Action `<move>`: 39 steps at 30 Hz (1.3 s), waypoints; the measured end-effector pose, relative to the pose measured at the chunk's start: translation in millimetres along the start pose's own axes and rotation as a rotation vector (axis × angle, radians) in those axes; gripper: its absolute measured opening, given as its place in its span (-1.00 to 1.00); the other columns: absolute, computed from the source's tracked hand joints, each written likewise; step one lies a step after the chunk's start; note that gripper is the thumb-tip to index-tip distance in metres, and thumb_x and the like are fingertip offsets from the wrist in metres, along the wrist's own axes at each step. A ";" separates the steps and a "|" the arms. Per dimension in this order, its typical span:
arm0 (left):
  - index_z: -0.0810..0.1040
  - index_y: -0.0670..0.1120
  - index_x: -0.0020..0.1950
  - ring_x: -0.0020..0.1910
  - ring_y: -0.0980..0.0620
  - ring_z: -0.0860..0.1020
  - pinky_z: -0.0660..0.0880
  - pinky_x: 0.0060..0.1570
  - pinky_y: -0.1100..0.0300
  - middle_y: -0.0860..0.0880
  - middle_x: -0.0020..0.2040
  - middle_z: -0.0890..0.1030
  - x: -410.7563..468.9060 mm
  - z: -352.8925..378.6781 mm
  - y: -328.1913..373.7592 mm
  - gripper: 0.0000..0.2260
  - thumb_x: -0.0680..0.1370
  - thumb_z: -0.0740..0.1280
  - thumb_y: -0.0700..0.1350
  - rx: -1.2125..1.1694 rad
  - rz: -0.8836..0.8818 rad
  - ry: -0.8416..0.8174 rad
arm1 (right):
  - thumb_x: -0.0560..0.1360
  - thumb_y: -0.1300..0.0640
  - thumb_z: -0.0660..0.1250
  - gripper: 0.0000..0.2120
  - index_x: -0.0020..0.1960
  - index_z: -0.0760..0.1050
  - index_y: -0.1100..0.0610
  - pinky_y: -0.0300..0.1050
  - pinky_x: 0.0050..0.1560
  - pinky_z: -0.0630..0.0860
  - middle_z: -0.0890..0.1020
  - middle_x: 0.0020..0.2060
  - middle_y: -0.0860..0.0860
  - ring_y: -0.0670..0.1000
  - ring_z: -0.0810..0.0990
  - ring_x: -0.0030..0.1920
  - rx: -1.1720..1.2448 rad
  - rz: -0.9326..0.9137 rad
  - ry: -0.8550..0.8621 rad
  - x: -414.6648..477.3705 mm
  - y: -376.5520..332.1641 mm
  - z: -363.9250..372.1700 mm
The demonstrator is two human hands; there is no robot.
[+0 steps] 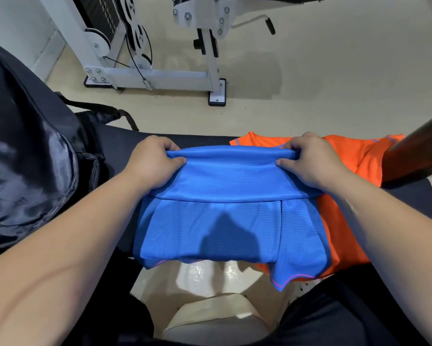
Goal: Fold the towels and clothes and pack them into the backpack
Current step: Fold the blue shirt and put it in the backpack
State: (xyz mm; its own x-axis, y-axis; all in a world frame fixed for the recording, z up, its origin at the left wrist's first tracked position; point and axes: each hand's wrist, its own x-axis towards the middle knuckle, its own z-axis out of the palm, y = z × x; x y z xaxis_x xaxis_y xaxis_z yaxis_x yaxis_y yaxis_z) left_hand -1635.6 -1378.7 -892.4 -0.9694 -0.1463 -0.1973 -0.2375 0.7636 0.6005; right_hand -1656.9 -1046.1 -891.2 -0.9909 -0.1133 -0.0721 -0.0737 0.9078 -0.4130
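Both hands folding a blue mesh shirt (224, 221)
Left hand (152, 163) and right hand (312, 163) pinched its rolled far edge (centre frame), over an orange shirt (347, 156).

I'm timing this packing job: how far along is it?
Done: nothing visibly packed yet. In hand: the left hand and right hand pinch the far edge of the blue shirt, mid-fold. Left: the orange shirt lies spread beneath it; both must go into the backpack.

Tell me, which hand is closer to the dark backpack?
Left. The left hand grips the fold of the blue shirt on the side toward the backpack; the right hand grips the fold's other end, by the orange shirt, farther away.
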 end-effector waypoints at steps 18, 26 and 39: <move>0.60 -0.06 -0.21 -0.37 -0.02 0.51 0.42 -0.39 0.20 -0.06 -0.31 0.65 57.2 -25.6 38.3 -0.91 0.47 0.46 -0.11 -0.253 0.015 0.200 | 0.45 0.05 0.47 -0.81 -0.19 0.50 0.11 -0.04 -0.23 0.31 0.58 -0.30 0.08 0.17 0.54 -0.16 0.110 0.068 0.244 60.3 -21.8 -36.5; 0.62 0.01 -0.22 -0.38 0.13 0.51 0.43 -0.32 0.27 0.01 -0.30 0.65 3.9 -33.3 14.0 -0.90 0.49 0.48 -0.11 -0.154 0.120 0.193 | 0.42 0.11 0.52 -0.84 -0.21 0.56 0.13 -0.12 -0.31 0.22 0.53 -0.39 -0.03 0.08 0.49 -0.29 0.145 -0.044 0.208 2.5 -18.3 -38.1; 0.66 0.00 -0.16 -0.05 -0.04 0.62 0.54 -0.01 0.01 0.07 -0.12 0.65 -54.0 -21.7 -37.1 -0.89 0.46 0.52 0.00 0.281 0.347 0.075 | 0.44 -0.07 0.48 -0.82 -0.08 0.67 0.03 0.05 -0.07 0.58 0.72 -0.11 0.01 0.15 0.68 -0.06 -0.134 -0.142 -0.014 -69.6 6.0 -14.1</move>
State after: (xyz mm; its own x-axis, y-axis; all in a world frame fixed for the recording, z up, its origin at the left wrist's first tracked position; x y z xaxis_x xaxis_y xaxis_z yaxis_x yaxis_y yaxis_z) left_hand -1575.9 -1412.8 -887.1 -0.9930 0.1109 0.0413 0.1182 0.9152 0.3853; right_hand -1589.9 -1027.1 -875.8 -0.9680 -0.2487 -0.0343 -0.2280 0.9279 -0.2951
